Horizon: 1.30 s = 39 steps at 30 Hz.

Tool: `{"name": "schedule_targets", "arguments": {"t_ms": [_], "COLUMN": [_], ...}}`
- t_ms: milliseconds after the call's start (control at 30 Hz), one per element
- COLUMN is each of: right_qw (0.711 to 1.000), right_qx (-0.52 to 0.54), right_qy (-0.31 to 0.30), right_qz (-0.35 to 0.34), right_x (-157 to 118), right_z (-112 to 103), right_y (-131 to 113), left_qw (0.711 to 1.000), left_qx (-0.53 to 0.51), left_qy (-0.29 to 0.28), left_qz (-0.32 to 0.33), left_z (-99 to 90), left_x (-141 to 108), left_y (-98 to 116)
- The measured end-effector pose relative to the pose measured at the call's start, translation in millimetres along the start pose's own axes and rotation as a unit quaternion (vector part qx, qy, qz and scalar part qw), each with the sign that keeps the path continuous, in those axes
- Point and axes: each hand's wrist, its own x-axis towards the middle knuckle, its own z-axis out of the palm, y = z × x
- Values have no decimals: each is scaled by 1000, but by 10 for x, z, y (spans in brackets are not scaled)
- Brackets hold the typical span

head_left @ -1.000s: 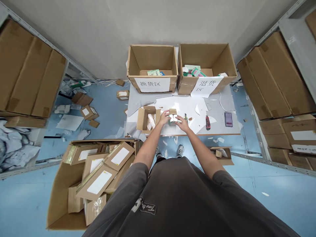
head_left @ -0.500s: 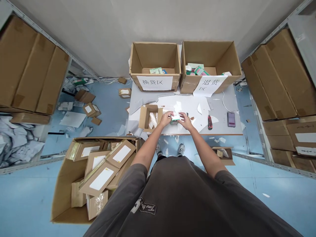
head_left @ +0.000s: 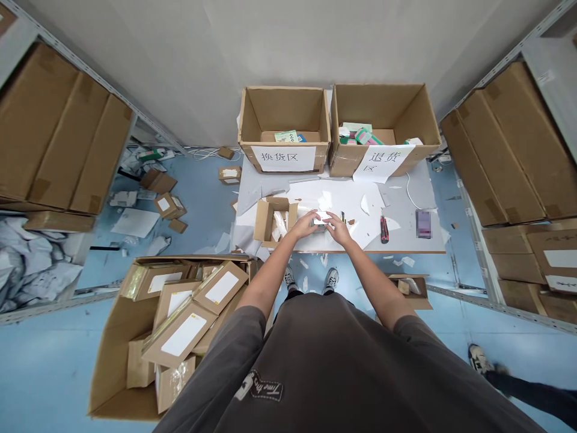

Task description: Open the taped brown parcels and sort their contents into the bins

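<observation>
A small white box (head_left: 321, 216) with a dark greenish side is held between my two hands above the front part of the table. My left hand (head_left: 305, 225) is closed on its left end, and my right hand (head_left: 336, 229) grips the right end, fingers over the top. Just left of my left hand stands a small opened carton (head_left: 262, 221) with white wrapped contents (head_left: 280, 224) inside. To the right of my right hand lies a red and black utility knife (head_left: 384, 230). Scraps of white paper (head_left: 364, 203) are scattered around.
Two large cartons (head_left: 283, 157) (head_left: 383, 162) with handwritten signs stand along the table's back. A phone-like device (head_left: 423, 224) lies at right. A big carton (head_left: 106, 361) of parcels stands lower left. Another person's shoe (head_left: 480, 359) shows lower right. Shelves of boxes (head_left: 518, 144) flank both sides.
My hands have closed further around the small box, and its green side shows less. Another person's leg and shoe have come into view at lower right. The whole view has shifted slightly.
</observation>
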Motion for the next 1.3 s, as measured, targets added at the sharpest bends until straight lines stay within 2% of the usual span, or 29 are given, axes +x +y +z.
{"name": "schedule_targets", "arguments": {"t_ms": [167,300,467,633,767,833,900,1000,1067,1133,1233,1300], "right_qw": [999,999,996,994,995,996,996,993,988,983,975,972], "right_qx": [-33,-49,-66,-92,-87,-84,-82,-81,-88,-97,-113,-123], "right_qy": [-14,-10,29,21,24,26,36,61,84,112,152,169], "right_qz": [-18,1,52,54,36,17,-13,-67,-94,-111,-115,-106], "right_x": [-53,-110,-65,-8,140,320,587,1131,1556,1994,2598,2924], "right_z": [19,161,376,375,156,-75,-413,-1116,-1683,-2279,-3110,-3561], "right_y": [22,46,9,-85,-190,-252,-310,-341,-281,-140,185,427], "left_qw": [1000,999,998,997,994,990,985,979,975,971,968,965], "left_qx": [16,23,30,68,96,118,136,149,157,151,127,121], "left_qy": [-18,25,60,41,34,50,72,96,105,107,96,89], "left_qz": [2,-26,-19,13,43,59,77,101,118,152,195,213], "left_z": [12,178,329,176,-123,-311,-507,-770,-887,-938,-898,-817], "left_x": [-70,-115,-101,-35,101,241,475,1085,1688,2409,3529,4174], "left_y": [-30,-15,-27,-52,167,392,683,1189,1528,1840,2236,2440]}}
